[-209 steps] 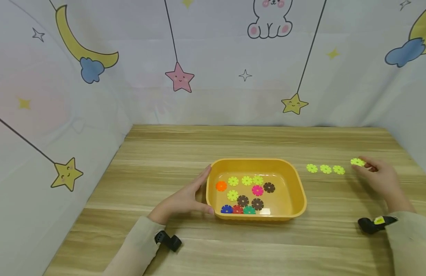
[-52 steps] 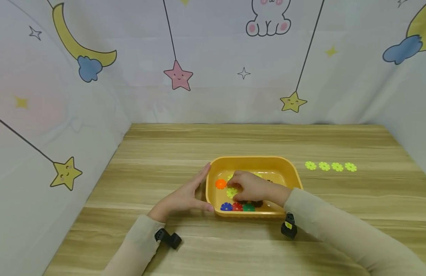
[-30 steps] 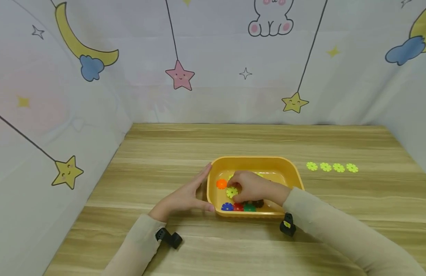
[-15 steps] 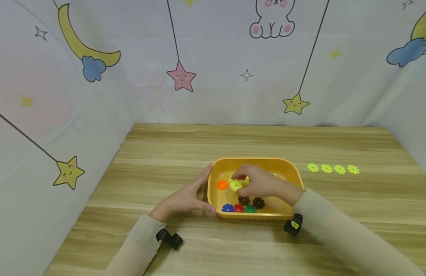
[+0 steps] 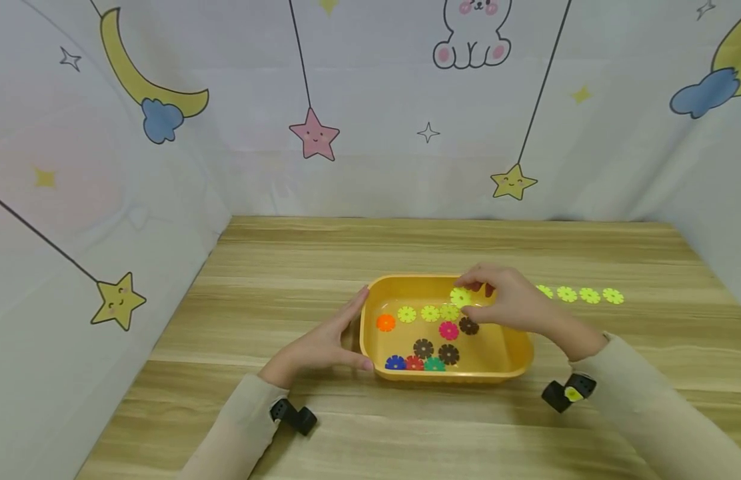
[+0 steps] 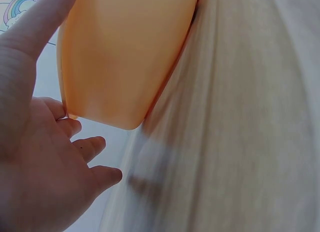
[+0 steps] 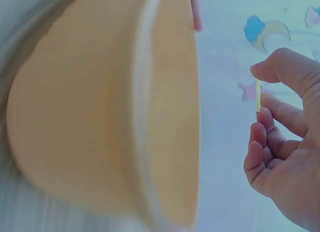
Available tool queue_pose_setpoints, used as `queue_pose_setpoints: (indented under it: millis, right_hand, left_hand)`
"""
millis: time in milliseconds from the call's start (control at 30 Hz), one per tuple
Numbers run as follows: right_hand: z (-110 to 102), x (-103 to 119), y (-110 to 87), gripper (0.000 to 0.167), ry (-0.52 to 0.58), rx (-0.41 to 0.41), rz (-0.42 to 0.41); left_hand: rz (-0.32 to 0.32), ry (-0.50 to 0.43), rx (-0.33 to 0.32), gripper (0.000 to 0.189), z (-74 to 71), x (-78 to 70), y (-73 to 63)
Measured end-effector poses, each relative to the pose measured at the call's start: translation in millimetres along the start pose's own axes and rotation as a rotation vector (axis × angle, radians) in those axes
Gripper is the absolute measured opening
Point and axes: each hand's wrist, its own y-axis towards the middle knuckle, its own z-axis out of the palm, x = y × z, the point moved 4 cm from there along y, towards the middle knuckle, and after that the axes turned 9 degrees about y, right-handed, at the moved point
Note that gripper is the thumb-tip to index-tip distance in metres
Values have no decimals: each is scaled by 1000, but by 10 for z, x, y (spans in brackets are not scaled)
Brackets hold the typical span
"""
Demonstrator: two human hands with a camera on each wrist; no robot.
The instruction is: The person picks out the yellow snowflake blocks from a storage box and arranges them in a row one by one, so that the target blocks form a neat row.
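Note:
My right hand [image 5: 517,301] pinches a yellow-green notched snowflake disc [image 5: 460,297] between thumb and fingertips, raised above the yellow tray [image 5: 517,347]. Seen edge-on in the right wrist view, this disc [image 7: 258,95] is a thin strip. My left hand [image 5: 316,350] rests against the tray's left end with thumb and fingers spread; the left wrist view has its outstretched fingers [image 6: 89,148] beside the tray wall [image 6: 125,57]. Inside lie three more yellow-green discs [image 5: 430,313], an orange one [image 5: 385,323], a pink one [image 5: 448,331], several dark brown ones [image 5: 423,348], and blue, red and green ones [image 5: 434,364].
To the tray's right, several yellow-green discs [image 5: 589,295] form a row on the wooden table [image 5: 274,267], the leftmost partly behind my right hand. A printed fabric backdrop [image 5: 370,180] encloses the back and sides.
Seven seconds ago my right hand was placing a disc at the row's right end. Since then it reached into the tray, picked up another yellow-green disc and lifted it rightward. My left hand stayed put.

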Motion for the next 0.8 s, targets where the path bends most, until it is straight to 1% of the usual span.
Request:
queue_pose_setpoints:
  millis: [167, 300, 467, 667, 800]
  right_hand:
    - [-271, -136, -160, 34, -45, -65, 12]
    - [-458, -277, -274, 36, -89, -125, 34]
    - [-652, -485, -401, 37, -84, -188, 67]
    - [-896, -819, -570, 41, -62, -244, 175]
    - [-1068, -1070, -697, 47, -68, -263, 277]
  left_hand:
    - [-19, -20, 3, 125, 5, 2, 2]
    - [-16, -22, 5, 125, 5, -4, -7]
    - [-11, -23, 4, 125, 5, -8, -16]
    - [-15, -31, 8, 125, 11, -1, -7]
    - [-12, -33, 6, 125, 6, -2, -8]
